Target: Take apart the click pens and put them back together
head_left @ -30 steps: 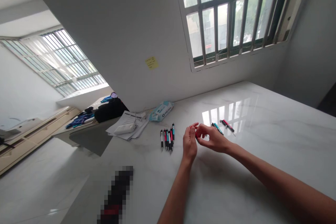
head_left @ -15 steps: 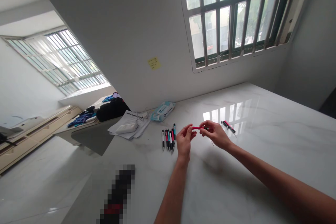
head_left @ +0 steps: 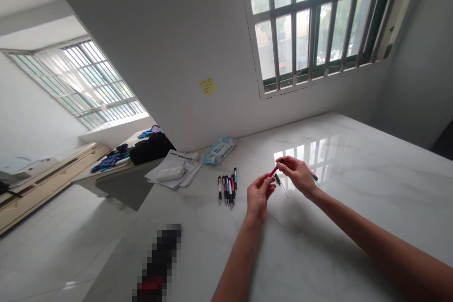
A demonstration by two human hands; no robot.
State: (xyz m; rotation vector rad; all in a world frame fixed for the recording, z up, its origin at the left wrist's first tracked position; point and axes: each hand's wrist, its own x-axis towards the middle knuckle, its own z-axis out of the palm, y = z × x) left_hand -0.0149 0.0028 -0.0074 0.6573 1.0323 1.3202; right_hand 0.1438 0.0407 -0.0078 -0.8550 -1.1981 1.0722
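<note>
Over the marble table (head_left: 300,245), both my hands hold a red pen barrel (head_left: 273,171). My left hand (head_left: 259,194) pinches its lower end. My right hand (head_left: 296,175) has closed fingers on the upper end, where a small dark part shows at the fingertips. Just below the barrel lie a black pen part (head_left: 278,179) and a thin pale refill (head_left: 284,190). A row of several assembled pens (head_left: 227,189), in white, red and blue with black grips, lies left of my left hand. Red and dark pen pieces (head_left: 313,174) are partly hidden behind my right hand.
A blue-and-white wipes pack (head_left: 220,151) and papers (head_left: 191,168) with a white pouch (head_left: 171,173) lie along the back left. A yellow note (head_left: 207,86) is stuck to the wall, left of a barred window (head_left: 318,23). A pixelated dark patch covers the lower left.
Both hands have shifted slightly right, and the red barrel has turned from level to slanting up to the right. The black part and refill on the table now show more clearly.
</note>
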